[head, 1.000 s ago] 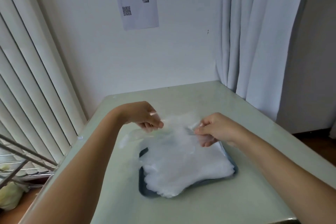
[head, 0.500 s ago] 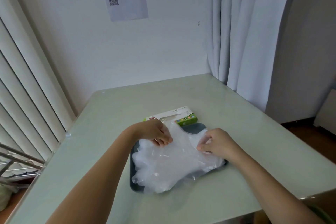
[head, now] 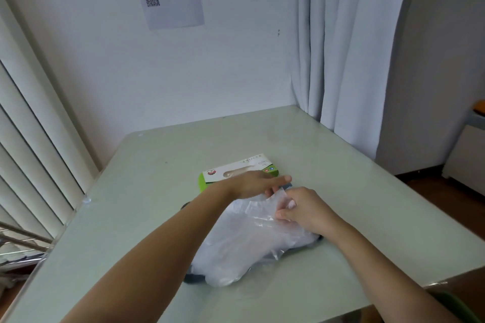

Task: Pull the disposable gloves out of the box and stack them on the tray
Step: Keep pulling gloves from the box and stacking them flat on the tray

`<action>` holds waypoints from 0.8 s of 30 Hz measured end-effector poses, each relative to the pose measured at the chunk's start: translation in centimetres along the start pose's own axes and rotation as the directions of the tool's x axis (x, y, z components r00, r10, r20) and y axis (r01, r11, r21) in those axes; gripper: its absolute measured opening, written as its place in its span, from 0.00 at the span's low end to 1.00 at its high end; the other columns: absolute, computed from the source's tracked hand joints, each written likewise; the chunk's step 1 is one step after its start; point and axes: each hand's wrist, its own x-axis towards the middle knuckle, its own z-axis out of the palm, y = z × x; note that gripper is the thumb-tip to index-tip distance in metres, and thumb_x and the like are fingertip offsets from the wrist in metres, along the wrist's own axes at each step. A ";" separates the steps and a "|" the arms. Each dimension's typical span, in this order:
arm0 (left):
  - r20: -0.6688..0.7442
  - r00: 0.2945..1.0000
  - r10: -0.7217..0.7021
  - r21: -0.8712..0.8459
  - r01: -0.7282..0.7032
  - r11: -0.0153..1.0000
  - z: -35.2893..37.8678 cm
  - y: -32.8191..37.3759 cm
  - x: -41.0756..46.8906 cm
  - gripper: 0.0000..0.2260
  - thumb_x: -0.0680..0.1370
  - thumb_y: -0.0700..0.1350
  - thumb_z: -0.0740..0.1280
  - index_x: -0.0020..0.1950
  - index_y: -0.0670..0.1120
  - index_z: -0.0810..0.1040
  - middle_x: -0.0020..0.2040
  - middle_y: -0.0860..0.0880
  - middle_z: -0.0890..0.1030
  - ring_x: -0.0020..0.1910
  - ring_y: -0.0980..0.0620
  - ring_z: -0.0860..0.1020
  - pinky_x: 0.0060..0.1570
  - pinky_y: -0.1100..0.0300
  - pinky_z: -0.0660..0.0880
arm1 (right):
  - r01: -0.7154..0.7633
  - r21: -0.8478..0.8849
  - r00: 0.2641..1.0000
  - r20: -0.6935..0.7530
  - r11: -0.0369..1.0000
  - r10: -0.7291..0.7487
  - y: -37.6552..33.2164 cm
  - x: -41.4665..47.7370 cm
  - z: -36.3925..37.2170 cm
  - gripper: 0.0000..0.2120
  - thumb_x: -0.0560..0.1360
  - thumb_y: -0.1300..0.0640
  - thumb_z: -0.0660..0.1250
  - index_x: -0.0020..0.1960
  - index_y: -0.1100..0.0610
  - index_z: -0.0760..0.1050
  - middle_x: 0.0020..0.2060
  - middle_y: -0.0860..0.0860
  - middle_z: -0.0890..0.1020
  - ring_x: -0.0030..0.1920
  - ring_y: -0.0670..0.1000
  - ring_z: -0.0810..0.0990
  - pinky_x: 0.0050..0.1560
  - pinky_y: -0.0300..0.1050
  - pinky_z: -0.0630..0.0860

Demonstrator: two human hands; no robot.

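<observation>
Mid-frame, the right hand (head: 307,214) pinches the top glove (head: 252,223), seemingly to square it on the tray (head: 193,277); the left hand (head: 256,184), fingers straight, lies by the box (head: 236,168), likely for another.

A crumpled heap of clear, filmy plastic gloves (head: 244,246) covers nearly all of the dark tray (head: 193,278), which lies toward the tabletop's near edge. The flat green-and-white box (head: 244,165) lies just beyond the tray, its oval opening facing up.

left hand (head: 258,186) — fingers straight, stretched forward | right hand (head: 305,211) — fingers curled, pinching glove (head: 246,236) | forearms bare
</observation>
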 end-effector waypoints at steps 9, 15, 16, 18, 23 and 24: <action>-0.115 0.993 0.005 0.524 0.056 0.850 -2.0 -2.2 -0.5 0.21 0.84 0.54 0.47 0.35 0.58 0.70 0.44 0.52 0.80 0.50 0.48 0.73 0.64 0.49 0.59 | -0.158 0.198 0.987 -0.004 0.967 0.162 0.4 1.0 0.2 0.07 0.72 0.66 0.70 0.36 0.59 0.76 0.30 0.53 0.83 0.29 0.45 0.81 0.33 0.34 0.75; -0.493 0.868 0.052 0.387 0.165 0.907 -4.0 -4.6 -1.9 0.23 0.84 0.54 0.49 0.46 0.42 0.78 0.37 0.50 0.80 0.47 0.46 0.77 0.60 0.52 0.63 | -0.254 0.206 0.965 -0.017 0.945 0.263 0.9 2.3 0.6 0.01 0.61 0.62 0.66 0.31 0.60 0.75 0.28 0.53 0.79 0.33 0.48 0.75 0.41 0.43 0.75; -0.588 0.805 0.079 0.330 0.149 0.932 -3.8 -4.5 -2.3 0.21 0.83 0.53 0.52 0.46 0.41 0.78 0.39 0.47 0.81 0.45 0.44 0.77 0.56 0.53 0.66 | -0.257 0.206 0.964 -0.017 0.944 0.266 1.0 2.5 0.8 0.04 0.59 0.61 0.65 0.31 0.63 0.75 0.28 0.55 0.79 0.34 0.47 0.73 0.39 0.43 0.73; -0.697 0.708 0.118 0.216 0.050 0.975 -2.5 -3.6 -3.4 0.14 0.81 0.49 0.58 0.46 0.42 0.78 0.40 0.45 0.82 0.42 0.43 0.77 0.46 0.55 0.71 | -0.279 0.219 0.958 -0.008 0.935 0.288 1.3 2.9 0.9 0.10 0.60 0.62 0.65 0.34 0.70 0.76 0.30 0.58 0.83 0.34 0.49 0.76 0.40 0.45 0.76; -0.492 0.855 0.165 0.277 -0.026 0.961 3.4 -0.8 -5.1 0.13 0.81 0.47 0.58 0.55 0.42 0.79 0.52 0.43 0.82 0.51 0.44 0.79 0.51 0.53 0.74 | -0.306 0.218 0.945 -0.045 0.927 0.323 1.3 2.8 0.9 0.06 0.58 0.59 0.67 0.32 0.61 0.75 0.29 0.55 0.78 0.32 0.53 0.76 0.36 0.44 0.73; -0.401 0.906 0.134 0.314 -0.002 0.949 4.3 -0.7 -5.1 0.15 0.82 0.49 0.57 0.62 0.42 0.76 0.59 0.42 0.80 0.58 0.44 0.77 0.57 0.54 0.72 | -0.313 0.204 0.943 -0.051 0.928 0.329 1.1 2.8 0.8 0.04 0.60 0.60 0.68 0.33 0.60 0.74 0.29 0.56 0.76 0.32 0.53 0.74 0.35 0.43 0.70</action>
